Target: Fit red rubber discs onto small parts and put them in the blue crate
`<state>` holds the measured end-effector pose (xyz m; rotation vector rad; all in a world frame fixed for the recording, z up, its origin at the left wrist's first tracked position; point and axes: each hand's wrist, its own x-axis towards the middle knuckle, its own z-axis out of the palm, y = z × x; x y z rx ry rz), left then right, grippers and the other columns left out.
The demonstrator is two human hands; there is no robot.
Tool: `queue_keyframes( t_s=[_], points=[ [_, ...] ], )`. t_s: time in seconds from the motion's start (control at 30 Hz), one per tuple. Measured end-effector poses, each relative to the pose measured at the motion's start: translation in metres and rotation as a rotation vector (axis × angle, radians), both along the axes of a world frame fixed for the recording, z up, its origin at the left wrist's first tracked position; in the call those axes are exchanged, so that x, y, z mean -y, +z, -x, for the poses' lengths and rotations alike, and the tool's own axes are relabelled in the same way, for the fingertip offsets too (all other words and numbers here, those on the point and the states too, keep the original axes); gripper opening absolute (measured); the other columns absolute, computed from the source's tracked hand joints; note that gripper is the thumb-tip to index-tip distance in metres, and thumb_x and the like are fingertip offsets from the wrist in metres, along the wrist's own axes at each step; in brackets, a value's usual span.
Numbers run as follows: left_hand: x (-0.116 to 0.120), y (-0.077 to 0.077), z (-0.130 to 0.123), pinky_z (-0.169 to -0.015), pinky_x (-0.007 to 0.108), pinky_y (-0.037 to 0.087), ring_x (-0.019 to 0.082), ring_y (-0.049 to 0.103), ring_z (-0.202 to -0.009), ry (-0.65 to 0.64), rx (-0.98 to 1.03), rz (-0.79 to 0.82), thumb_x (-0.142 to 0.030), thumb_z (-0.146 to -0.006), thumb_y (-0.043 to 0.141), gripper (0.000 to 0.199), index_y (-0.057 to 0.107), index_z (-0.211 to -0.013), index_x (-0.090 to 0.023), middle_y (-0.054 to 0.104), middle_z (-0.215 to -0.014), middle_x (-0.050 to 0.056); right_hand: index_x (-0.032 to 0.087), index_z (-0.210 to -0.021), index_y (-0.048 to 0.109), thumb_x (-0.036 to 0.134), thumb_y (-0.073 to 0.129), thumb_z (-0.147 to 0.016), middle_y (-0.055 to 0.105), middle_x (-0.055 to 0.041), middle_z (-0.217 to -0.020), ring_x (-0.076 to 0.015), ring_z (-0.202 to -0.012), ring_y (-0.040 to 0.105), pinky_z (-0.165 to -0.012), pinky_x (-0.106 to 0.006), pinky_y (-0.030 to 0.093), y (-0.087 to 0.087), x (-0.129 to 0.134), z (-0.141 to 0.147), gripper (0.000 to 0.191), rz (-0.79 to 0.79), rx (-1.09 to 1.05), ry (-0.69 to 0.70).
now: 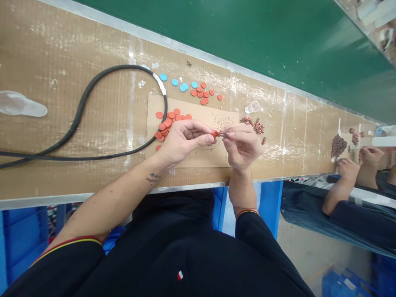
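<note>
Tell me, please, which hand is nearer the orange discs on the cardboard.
Left. The left hand lies just beside the orange discs; the right hand is farther off, beyond the left hand.

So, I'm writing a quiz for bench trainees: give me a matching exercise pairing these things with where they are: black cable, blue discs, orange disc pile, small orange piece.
Things:
1. black cable
2. blue discs
3. orange disc pile
4. small orange piece

Places:
A. on the cardboard sheet
B. pinched in the left hand
C. looped around the sheet's left end
D. on the bench beyond the sheet

Pairs: 1C, 2D, 3A, 4B
</note>
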<state>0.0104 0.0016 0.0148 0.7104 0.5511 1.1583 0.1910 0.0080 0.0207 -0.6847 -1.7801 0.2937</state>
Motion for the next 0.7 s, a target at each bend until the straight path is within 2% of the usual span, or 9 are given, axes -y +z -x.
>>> queue_keyframes(
  t_s=[0.2, 0.5, 0.7],
  points=[
    [0.0002, -0.0003, -0.0006, -0.072, 0.022, 0.065, 0.013, 0.077, -0.073, 0.011, 0.01, -0.018, -0.04, -0.069, 0.102, 0.031, 0.082, -0.08, -0.019, 0.082, -0.08, 0.004, 0.028, -0.114, 0.071, 0.02, 0.07, -0.099, 0.074, 0.0043, -0.09, -0.0143, -0.089, 0.08, -0.074, -0.031, 0.069, 0.0011, -0.0024, 0.0019, 0.017, -0.033, -0.015, 0.052],
    [0.0005, -0.0035, -0.0023, -0.07, 0.019, 0.064, 0.011, 0.077, -0.072, 0.019, 0.045, -0.025, -0.036, -0.071, 0.101, 0.026, 0.083, -0.08, -0.019, 0.081, -0.078, 0.004, 0.026, -0.11, 0.071, 0.019, 0.07, -0.099, 0.073, 0.0043, -0.087, -0.013, -0.085, 0.079, -0.073, -0.029, 0.069, 0.0038, -0.0008, 0.0061, 0.013, -0.036, -0.018, 0.035],
    [0.0003, -0.0037, -0.0013, -0.07, 0.024, 0.065, 0.014, 0.077, -0.072, 0.014, -0.012, -0.004, -0.042, -0.069, 0.101, 0.033, 0.082, -0.08, -0.018, 0.081, -0.079, 0.005, 0.027, -0.11, 0.071, 0.02, 0.069, -0.1, 0.073, 0.0047, -0.085, -0.0137, -0.082, 0.079, -0.07, -0.03, 0.069, 0.0051, -0.0014, 0.0067, 0.013, -0.045, 0.009, 0.025]
  ],
)
